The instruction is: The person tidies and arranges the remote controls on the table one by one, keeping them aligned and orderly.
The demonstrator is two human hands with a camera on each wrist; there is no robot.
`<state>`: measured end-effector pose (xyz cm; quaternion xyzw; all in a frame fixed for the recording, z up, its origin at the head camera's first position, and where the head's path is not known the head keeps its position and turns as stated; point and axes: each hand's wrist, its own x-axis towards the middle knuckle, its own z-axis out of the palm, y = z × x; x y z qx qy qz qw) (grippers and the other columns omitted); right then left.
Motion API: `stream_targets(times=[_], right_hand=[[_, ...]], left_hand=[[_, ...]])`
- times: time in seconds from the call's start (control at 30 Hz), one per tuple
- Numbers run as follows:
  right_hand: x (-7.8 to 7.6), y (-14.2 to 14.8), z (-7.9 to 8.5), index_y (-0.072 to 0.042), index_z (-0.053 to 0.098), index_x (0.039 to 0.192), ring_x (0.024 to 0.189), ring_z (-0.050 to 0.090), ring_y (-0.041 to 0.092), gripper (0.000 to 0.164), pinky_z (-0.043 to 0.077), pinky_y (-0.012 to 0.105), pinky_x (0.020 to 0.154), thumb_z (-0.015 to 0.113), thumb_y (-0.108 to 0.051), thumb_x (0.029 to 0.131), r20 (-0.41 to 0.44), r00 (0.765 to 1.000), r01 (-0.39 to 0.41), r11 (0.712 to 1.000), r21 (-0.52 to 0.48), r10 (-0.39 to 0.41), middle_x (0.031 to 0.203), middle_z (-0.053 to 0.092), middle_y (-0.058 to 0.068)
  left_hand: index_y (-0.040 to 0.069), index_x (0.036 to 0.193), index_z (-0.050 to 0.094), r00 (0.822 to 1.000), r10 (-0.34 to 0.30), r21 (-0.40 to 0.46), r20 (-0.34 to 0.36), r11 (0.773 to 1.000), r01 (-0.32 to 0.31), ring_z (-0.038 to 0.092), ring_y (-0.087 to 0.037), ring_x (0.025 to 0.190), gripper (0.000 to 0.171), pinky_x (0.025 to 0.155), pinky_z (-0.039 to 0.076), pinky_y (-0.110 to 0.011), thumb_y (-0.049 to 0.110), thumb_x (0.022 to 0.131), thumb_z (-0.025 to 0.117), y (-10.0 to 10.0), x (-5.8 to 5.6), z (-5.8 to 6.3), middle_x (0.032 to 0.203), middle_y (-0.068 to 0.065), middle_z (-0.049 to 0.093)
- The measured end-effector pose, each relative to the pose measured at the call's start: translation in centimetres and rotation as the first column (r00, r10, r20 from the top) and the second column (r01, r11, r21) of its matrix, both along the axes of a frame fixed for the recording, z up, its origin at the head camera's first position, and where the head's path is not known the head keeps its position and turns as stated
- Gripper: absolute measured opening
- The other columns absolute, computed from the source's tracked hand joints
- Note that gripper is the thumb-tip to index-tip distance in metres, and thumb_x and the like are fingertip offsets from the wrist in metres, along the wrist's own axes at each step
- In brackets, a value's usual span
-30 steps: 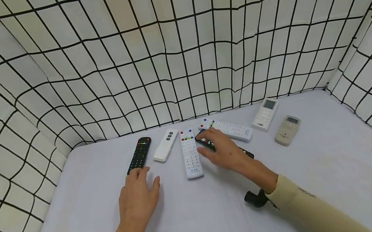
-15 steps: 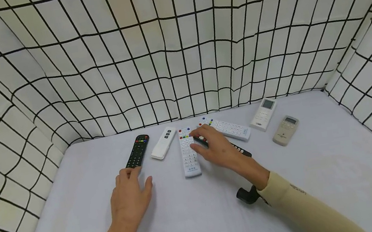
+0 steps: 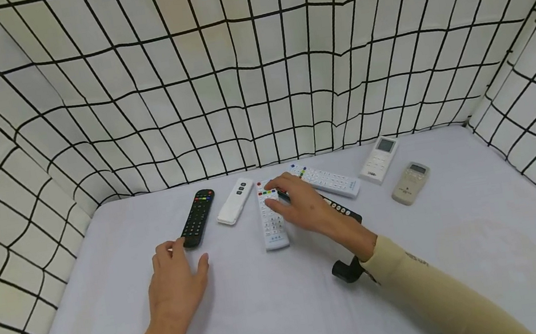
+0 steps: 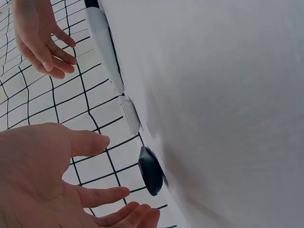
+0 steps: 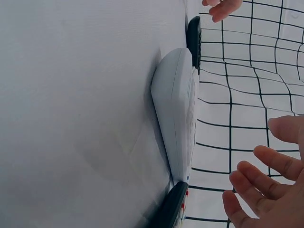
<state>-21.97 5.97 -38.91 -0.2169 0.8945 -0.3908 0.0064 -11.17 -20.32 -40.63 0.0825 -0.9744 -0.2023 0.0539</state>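
Observation:
My left hand [image 3: 173, 285] is held over the white cloth, its fingertips by the lower end of a black remote control [image 3: 197, 218]. Its fingers are loosely spread and hold nothing; the left wrist view shows a gap to the black remote [image 4: 151, 172]. Above a white remote with many buttons [image 3: 273, 224] hovers my right hand [image 3: 307, 204], covering part of it. The right wrist view shows these fingers apart from the white remote [image 5: 173, 111]. Beneath the right hand lies a second black remote [image 3: 341, 207], partly hidden.
A slim white remote [image 3: 235, 202] lies between the black one and the upright white one. Farther right are a tilted white remote [image 3: 329, 181], a white remote with a screen [image 3: 379, 160] and a beige one [image 3: 410, 183]. Black wire mesh [image 3: 276, 79] surrounds the table's back and sides.
My left hand has drawn back toward the lower left, off the black remote's lower end. The right hand has shifted left, farther over the white remote. The remotes show no clear movement.

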Motion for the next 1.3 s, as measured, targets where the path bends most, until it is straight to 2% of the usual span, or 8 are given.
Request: stream_targets(times=[0.2, 0.47, 0.67, 0.87, 1.13, 1.3], right_hand=[[-0.4, -0.6, 0.0, -0.01, 0.064, 0.137, 0.136, 0.058, 0.024, 0.038, 0.047, 0.041, 0.116, 0.065, -0.026, 0.104, 0.006, 1.0, -0.013, 1.0, 0.008, 0.013, 0.141, 0.062, 0.005], [-1.0, -1.3, 0.3, -0.009, 0.064, 0.138, 0.133, 0.059, 0.024, 0.038, 0.05, 0.04, 0.112, 0.065, -0.027, 0.104, -0.002, 1.0, -0.013, 1.0, 0.013, 0.013, 0.14, 0.063, 0.004], [-1.3, -2.1, 0.6, -0.01, 0.063, 0.138, 0.133, 0.06, 0.027, 0.038, 0.053, 0.044, 0.106, 0.064, -0.029, 0.105, 0.013, 0.999, -0.031, 0.999, -0.01, 0.031, 0.141, 0.062, 0.004], [-1.6, -2.8, 0.5, -0.01, 0.063, 0.137, 0.131, 0.06, 0.026, 0.038, 0.052, 0.042, 0.107, 0.063, -0.03, 0.105, 0.021, 0.998, -0.061, 0.997, -0.045, 0.062, 0.141, 0.062, 0.005], [-1.8, -3.3, 0.5, -0.011, 0.061, 0.14, 0.131, 0.059, 0.025, 0.043, 0.052, 0.041, 0.107, 0.063, -0.034, 0.105, 0.04, 0.996, -0.073, 0.997, -0.03, 0.074, 0.143, 0.061, 0.004], [-1.9, -3.7, 0.6, -0.012, 0.062, 0.139, 0.131, 0.059, 0.024, 0.041, 0.051, 0.04, 0.109, 0.063, -0.034, 0.105, 0.032, 0.997, -0.07, 0.997, -0.023, 0.071, 0.144, 0.061, 0.005]], left_hand=[[-0.013, 0.15, 0.038, 1.0, 0.008, 0.012, 0.021, 1.0, -0.008, 0.041, -0.048, 0.132, 0.066, 0.093, 0.051, -0.061, 0.027, 0.102, 0.061, -0.4, 0.1, 0.0, 0.144, -0.034, 0.037], [-0.013, 0.15, 0.039, 0.999, 0.014, 0.017, 0.029, 1.0, -0.015, 0.043, -0.048, 0.13, 0.066, 0.091, 0.054, -0.062, 0.027, 0.102, 0.061, -0.7, 0.1, -0.1, 0.143, -0.035, 0.037], [-0.011, 0.151, 0.038, 0.997, 0.028, 0.054, 0.071, 0.998, -0.031, 0.043, -0.049, 0.134, 0.067, 0.093, 0.052, -0.065, 0.028, 0.102, 0.06, -1.1, 0.2, 0.0, 0.147, -0.034, 0.036], [-0.007, 0.154, 0.037, 0.995, 0.032, 0.087, 0.096, 0.995, -0.04, 0.045, -0.05, 0.136, 0.066, 0.097, 0.051, -0.066, 0.03, 0.104, 0.057, -1.7, -0.1, -0.3, 0.149, -0.033, 0.037], [-0.004, 0.156, 0.038, 0.993, 0.023, 0.149, 0.119, 0.988, -0.041, 0.052, -0.047, 0.133, 0.066, 0.099, 0.05, -0.063, 0.031, 0.104, 0.059, -2.4, -0.4, -0.7, 0.151, -0.032, 0.038], [-0.002, 0.157, 0.037, 0.992, 0.006, 0.193, 0.125, 0.981, -0.03, 0.051, -0.046, 0.136, 0.067, 0.104, 0.048, -0.062, 0.031, 0.103, 0.061, -2.8, -0.7, -0.8, 0.152, -0.031, 0.039]])
